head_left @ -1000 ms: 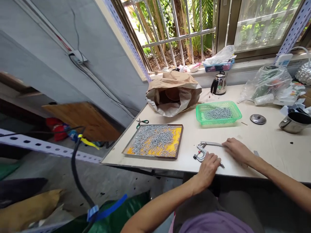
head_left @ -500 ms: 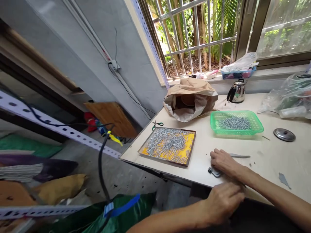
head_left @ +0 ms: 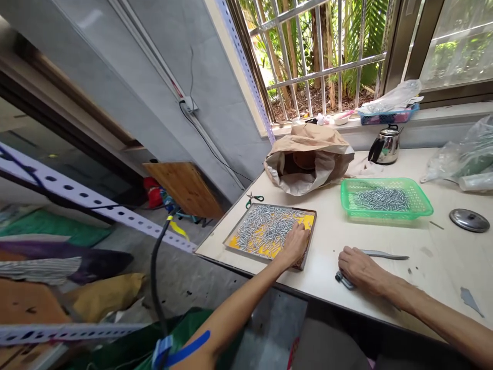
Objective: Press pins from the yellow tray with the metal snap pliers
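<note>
My left hand [head_left: 296,243] reaches into the right side of a shallow tray [head_left: 313,234] with a yellow bottom. Its fingers are bunched together and point down at the small silvery screw-like metal pieces [head_left: 262,226] spread there; whatever is between the fingertips is hidden. My right hand [head_left: 356,267] rests on the table with curled fingers, over a small grey metal tool with a dark knob [head_left: 342,280]. Most of that tool lies under the hand, and its exact kind is unclear. A slim grey blade-like piece [head_left: 385,254] lies just beyond the right hand's knuckles.
A green plastic basket [head_left: 348,209] holds more metal pieces. Behind the tray stand green-handled scissors [head_left: 254,199] and an open brown paper bag [head_left: 308,149]. A metal kettle [head_left: 389,146], a round lid [head_left: 470,220] and a grey scrap [head_left: 470,300] lie rightward. The table's front edge is close.
My left hand has moved from beside my right hand, at the table's front edge, leftward and forward into the tray. My right hand stays by the grey tool. The view has shifted slightly.
</note>
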`<state>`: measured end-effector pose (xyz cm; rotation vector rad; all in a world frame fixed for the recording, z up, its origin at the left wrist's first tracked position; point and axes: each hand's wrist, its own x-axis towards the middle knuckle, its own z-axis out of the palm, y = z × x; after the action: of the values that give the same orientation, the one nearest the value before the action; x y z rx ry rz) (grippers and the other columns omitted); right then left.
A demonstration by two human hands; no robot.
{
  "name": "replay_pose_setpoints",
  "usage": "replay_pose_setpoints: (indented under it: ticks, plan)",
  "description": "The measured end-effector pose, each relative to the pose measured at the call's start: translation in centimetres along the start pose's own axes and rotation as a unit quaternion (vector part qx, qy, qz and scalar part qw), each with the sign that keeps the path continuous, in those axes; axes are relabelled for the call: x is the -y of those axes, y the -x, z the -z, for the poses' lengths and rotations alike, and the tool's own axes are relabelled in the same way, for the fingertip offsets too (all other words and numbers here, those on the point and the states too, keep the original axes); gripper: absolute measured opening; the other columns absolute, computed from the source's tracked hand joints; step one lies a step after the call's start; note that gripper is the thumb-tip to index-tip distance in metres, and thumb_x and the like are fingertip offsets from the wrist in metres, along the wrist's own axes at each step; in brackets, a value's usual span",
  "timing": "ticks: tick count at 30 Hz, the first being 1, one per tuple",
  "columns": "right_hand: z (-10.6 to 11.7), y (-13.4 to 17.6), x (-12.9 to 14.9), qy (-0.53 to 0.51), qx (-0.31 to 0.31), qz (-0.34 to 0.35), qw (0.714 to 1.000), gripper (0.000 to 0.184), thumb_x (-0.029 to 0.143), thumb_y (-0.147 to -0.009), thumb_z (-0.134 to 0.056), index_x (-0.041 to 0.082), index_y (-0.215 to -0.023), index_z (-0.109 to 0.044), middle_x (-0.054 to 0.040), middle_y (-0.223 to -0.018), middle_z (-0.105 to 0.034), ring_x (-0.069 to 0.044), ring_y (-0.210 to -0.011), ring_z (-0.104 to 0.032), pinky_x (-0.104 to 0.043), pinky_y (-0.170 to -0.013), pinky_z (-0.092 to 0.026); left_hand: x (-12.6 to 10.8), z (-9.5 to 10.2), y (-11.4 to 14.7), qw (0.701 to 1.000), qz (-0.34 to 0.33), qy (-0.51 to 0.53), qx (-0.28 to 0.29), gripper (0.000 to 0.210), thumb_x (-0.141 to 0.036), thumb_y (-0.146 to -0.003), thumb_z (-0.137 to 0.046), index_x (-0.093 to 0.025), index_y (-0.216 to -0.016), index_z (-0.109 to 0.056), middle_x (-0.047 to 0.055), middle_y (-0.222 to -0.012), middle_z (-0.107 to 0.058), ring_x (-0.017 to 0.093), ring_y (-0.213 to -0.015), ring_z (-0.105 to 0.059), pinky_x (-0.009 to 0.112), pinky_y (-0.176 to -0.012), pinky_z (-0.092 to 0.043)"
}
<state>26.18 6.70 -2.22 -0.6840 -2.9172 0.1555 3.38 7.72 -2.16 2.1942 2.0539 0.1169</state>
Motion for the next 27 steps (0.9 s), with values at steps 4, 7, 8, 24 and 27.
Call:
replay_pose_setpoints:
  ticks: [4,7,8,24,27]
  plan:
    - [0.4,0.7,-0.3,-0.199,-0.145,-0.061,0.967,0.015,0.013,-0.088,-0.041,0.020,-0.081,-0.053,-0.0042,-0.078,-0.061,-0.016,-0.072,-0.055,-0.029,-0.064,-0.044,0.4,-0.6,-0.2,1.000,-0.001,0.020,-0.007,0.027,-0.006,-0.086,-0.039,-0.013,-0.083,-0.065,0.011,-0.089,-0.062,0.023,-0.094,-0.052,0.033,-0.079,-0.043]
    - [3.1,-0.2,-2.0,-0.235,-0.270,-0.121,0.926,0.011,0.022,-0.090,-0.043,0.021,-0.082,-0.051,-0.0025,-0.074,-0.059,-0.015,-0.066,-0.056,-0.028,-0.060,-0.045,0.8,-0.4,-0.3,0.999,0.009,0.034,-0.018,0.023,-0.006,-0.084,-0.042,-0.012,-0.083,-0.064,0.009,-0.087,-0.064,0.021,-0.088,-0.055,0.032,-0.079,-0.044]
    - [4.5,-0.8,-2.9,-0.215,-0.298,-0.143,0.919,0.009,0.024,-0.089,-0.045,0.021,-0.083,-0.051,-0.0030,-0.076,-0.060,-0.016,-0.068,-0.056,-0.029,-0.062,-0.046,0.9,-0.2,-0.3,0.999,0.012,0.038,-0.021,0.021,-0.006,-0.083,-0.044,-0.012,-0.082,-0.064,0.009,-0.086,-0.065,0.020,-0.087,-0.056,0.031,-0.078,-0.044]
    - [1.6,7.7,1.6,-0.022,0.080,-0.256,0.963,0.014,0.030,-0.090,-0.046,0.022,-0.090,-0.058,-0.0036,-0.090,-0.058,-0.016,-0.068,-0.060,-0.027,-0.050,-0.035,-5.5,-1.4,4.1,0.983,-0.135,0.079,0.093,0.016,-0.013,-0.086,-0.045,-0.016,-0.086,-0.060,0.007,-0.088,-0.063,0.019,-0.085,-0.058,0.028,-0.076,-0.045]
    - [0.6,8.3,1.4,-0.020,0.063,-0.259,0.964,0.016,0.023,-0.092,-0.040,0.022,-0.087,-0.055,-0.0027,-0.088,-0.057,-0.014,-0.067,-0.058,-0.027,-0.048,-0.031,-5.3,-1.9,4.0,0.984,-0.130,0.070,0.103,0.019,-0.014,-0.087,-0.042,-0.015,-0.086,-0.061,0.007,-0.088,-0.062,0.019,-0.084,-0.058,0.029,-0.076,-0.045]
